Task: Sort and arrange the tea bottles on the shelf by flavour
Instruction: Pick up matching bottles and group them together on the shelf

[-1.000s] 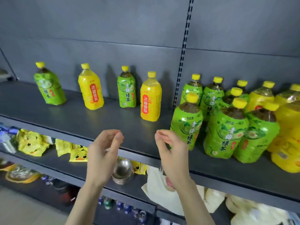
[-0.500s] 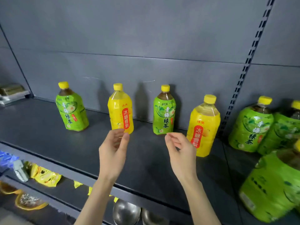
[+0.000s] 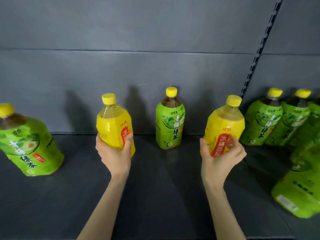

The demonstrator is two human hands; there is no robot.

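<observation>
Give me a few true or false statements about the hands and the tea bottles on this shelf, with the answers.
1. The left hand grips the left yellow bottle. True.
2. The right hand holds a green bottle. False: its fingers curl round the right yellow bottle.
3. The middle green bottle stands upright between the two yellow ones, with no hand touching it. True.
4. The bottles have green caps. False: the caps in view are yellow.
</observation>
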